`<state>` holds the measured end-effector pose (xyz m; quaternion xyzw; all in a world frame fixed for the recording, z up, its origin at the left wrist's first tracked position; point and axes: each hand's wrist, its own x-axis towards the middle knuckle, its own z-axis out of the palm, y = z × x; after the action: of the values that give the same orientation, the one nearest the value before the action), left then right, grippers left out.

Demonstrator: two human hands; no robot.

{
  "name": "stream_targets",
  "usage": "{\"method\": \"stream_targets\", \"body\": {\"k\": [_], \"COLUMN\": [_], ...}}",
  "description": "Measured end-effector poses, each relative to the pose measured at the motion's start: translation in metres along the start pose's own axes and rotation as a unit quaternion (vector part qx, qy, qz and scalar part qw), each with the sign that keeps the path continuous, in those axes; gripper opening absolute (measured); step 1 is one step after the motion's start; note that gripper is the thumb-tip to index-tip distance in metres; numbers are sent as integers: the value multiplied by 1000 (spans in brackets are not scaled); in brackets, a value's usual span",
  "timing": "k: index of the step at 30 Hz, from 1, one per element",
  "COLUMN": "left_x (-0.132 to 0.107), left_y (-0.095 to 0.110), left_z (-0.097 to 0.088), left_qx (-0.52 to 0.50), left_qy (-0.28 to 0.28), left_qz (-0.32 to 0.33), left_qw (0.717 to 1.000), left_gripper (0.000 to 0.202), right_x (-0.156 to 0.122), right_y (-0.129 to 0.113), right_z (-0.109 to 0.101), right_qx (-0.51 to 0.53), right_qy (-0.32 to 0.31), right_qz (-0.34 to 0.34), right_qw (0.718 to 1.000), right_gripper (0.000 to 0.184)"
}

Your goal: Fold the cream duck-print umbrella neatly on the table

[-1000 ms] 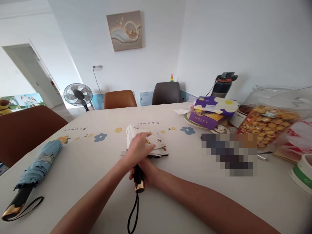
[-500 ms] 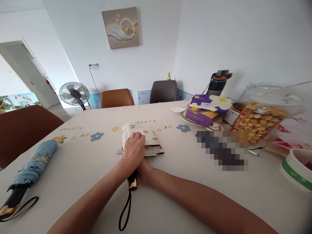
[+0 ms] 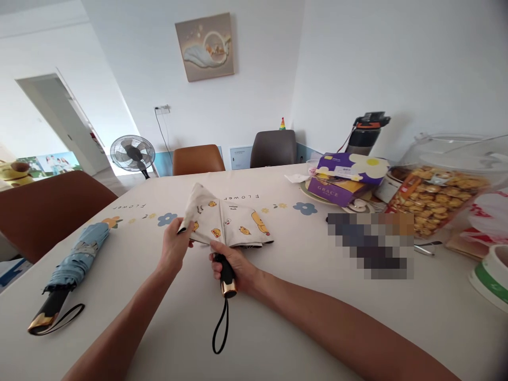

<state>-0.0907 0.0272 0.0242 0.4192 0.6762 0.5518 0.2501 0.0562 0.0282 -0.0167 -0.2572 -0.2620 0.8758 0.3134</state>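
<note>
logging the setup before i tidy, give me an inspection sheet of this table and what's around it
surface: table under a white cloth with flower print
job's things: cream umbrella with duck print, canopy loose and partly spread on the cloth; wrist strap trails toward the person
clutter: folded blue umbrella at left; purple boxes, snack jar and dark bottle at right
grips: left hand pinches a canopy edge; right hand wraps the black handle
cables: cord hanging from a wall socket
surroundings: standing fan, brown chair, grey chair, wall picture
</note>
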Motion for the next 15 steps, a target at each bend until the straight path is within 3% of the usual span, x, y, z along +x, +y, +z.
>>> {"method": "stream_targets", "body": {"k": [4, 8, 12, 15], "left_x": [4, 14, 22, 20], "left_y": [-24, -45, -57, -57], "left_z": [-15, -18, -19, -20], "left_qx": [-118, -156, -103, -35], "left_qy": [21, 27, 37, 118], "left_qz": [-103, -150, -131, -23], "left_qw": [987, 976, 985, 992], "left_gripper": [31, 27, 23, 27], "right_x": [-1, -2, -1, 0], "right_y": [-4, -5, -3, -2], "right_z": [2, 5, 4, 2], "right_qx": [13, -1, -28, -54], "right_qy": [28, 33, 49, 68], "right_qz": [19, 28, 4, -30], "right_qw": [999, 999, 998, 996], "right_gripper": [32, 21, 20, 23]}}
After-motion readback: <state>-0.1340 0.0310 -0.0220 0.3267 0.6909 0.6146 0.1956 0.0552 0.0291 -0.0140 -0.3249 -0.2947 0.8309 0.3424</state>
